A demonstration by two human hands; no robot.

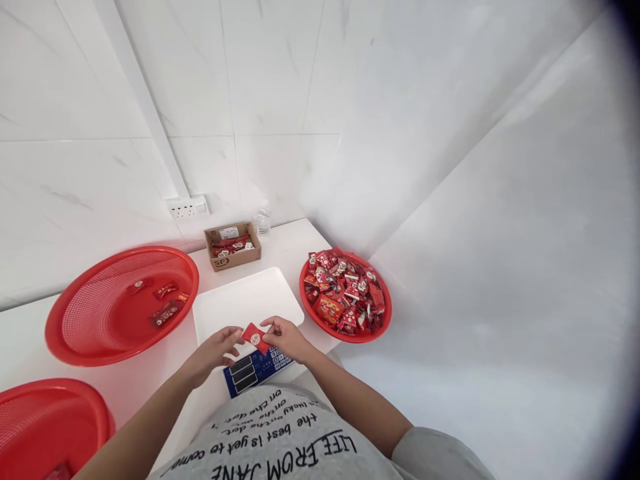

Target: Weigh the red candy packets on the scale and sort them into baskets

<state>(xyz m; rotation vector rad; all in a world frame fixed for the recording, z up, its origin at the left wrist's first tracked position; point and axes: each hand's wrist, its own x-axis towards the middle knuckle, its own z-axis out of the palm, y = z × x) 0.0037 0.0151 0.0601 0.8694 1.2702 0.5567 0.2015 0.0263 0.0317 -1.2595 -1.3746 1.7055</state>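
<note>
Both hands, L (216, 352) & R (286, 337), pinch red packet (256, 337) above scale (249, 308).

Head camera looks down, close over the white table (295, 243).

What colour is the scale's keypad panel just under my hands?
Blue, with dark display windows and pale keys; the scale's keypad panel shows best in the head view.

Red packet (256, 337) between left hand (216, 350) and right hand (287, 339), above scale (247, 303).
</note>
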